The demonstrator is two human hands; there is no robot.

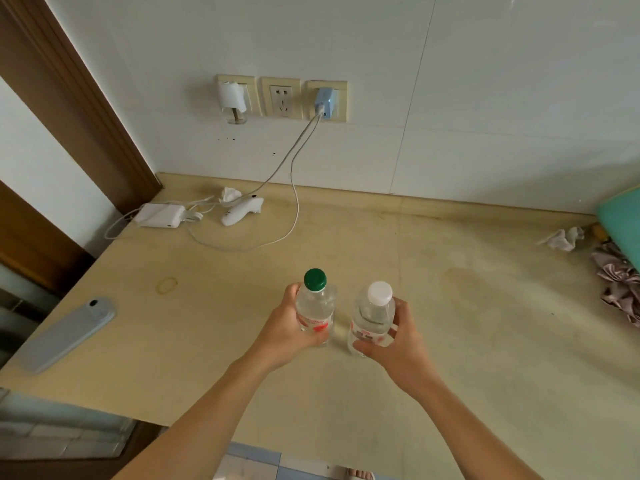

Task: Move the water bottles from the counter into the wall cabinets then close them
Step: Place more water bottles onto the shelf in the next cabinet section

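Two clear water bottles stand upright side by side on the beige counter (467, 306), near its front middle. The green-capped bottle (317, 303) is on the left, and my left hand (287, 327) grips its body from the left. The white-capped bottle (374, 315) is on the right, and my right hand (398, 337) curls round it from the right and front. Both bottles carry red and white labels. No wall cabinet is in view.
A grey phone (65, 336) lies at the counter's left edge. A white power adapter (159, 215), a white handheld device (240, 210) and cables lie at the back left below wall sockets (282, 98). Crumpled tissue (562, 239), cloth (620, 282) and a teal object (621, 221) sit at the right.
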